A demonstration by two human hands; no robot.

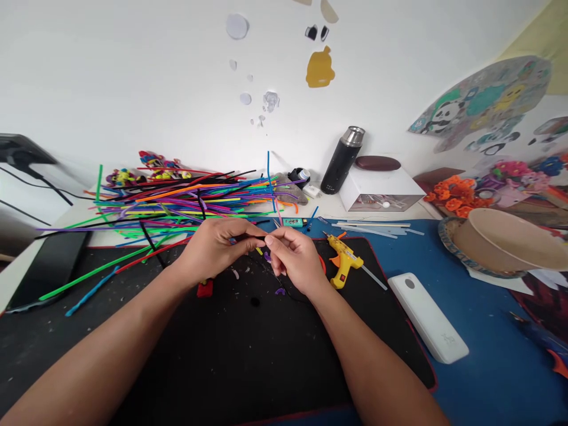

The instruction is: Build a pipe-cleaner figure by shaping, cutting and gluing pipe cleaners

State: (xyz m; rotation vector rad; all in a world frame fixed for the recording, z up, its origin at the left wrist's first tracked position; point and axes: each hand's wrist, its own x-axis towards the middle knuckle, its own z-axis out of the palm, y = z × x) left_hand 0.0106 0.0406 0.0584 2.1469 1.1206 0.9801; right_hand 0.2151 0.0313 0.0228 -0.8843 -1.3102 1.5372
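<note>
Two bare hands meet left of one yellow glue gun [347, 260]. The left hand [213, 248] and right hand [295, 260] pinch one thin dark strip [255, 238] between thumbs and fingers, just left of the gun; its long axis runs sideways, one end pointing toward the gun. Fingers cover its ends, so its length is unclear. A red curve [323, 266] beside the gun is mostly hidden. Farther left, coloured pipe cleaners [190, 201] lie heaped, too tangled to count.
</note>
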